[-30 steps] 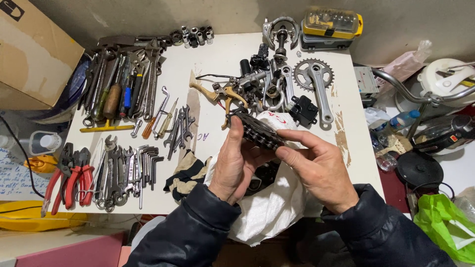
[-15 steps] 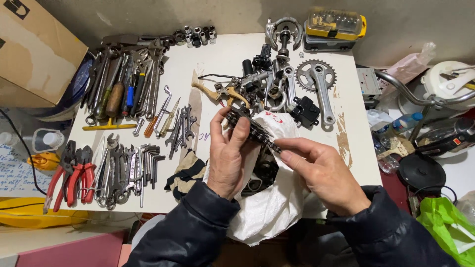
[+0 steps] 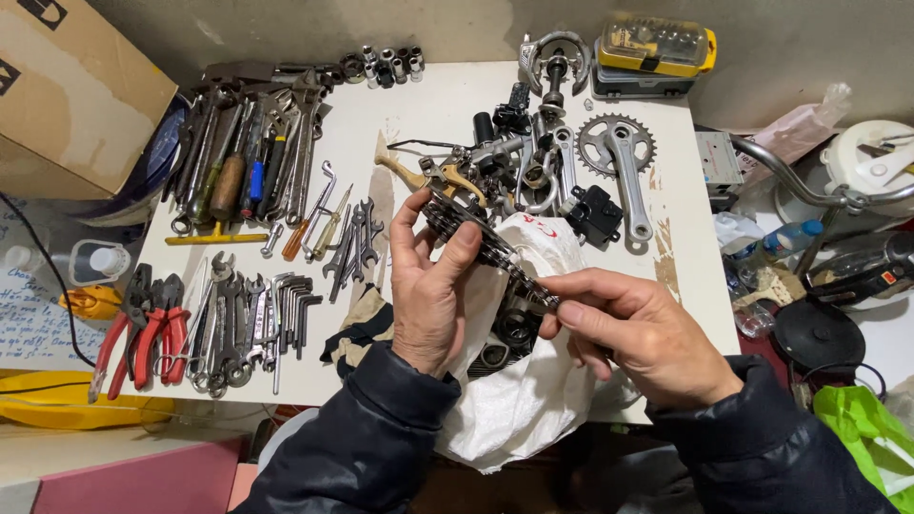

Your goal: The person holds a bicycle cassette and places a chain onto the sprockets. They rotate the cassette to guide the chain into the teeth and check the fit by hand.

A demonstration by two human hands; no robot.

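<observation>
**Chain stretched between both hands**

Your left hand (image 3: 428, 286) pinches the upper end of the bicycle chain (image 3: 486, 249); your right hand (image 3: 638, 333) pinches its lower end, at 4 o'clock. It hangs over the white sack (image 3: 533, 400) on the bench (image 3: 428, 114).

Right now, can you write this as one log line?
left hand: holds chain | right hand: pinches chain end | below: white sack | table: tools
</observation>
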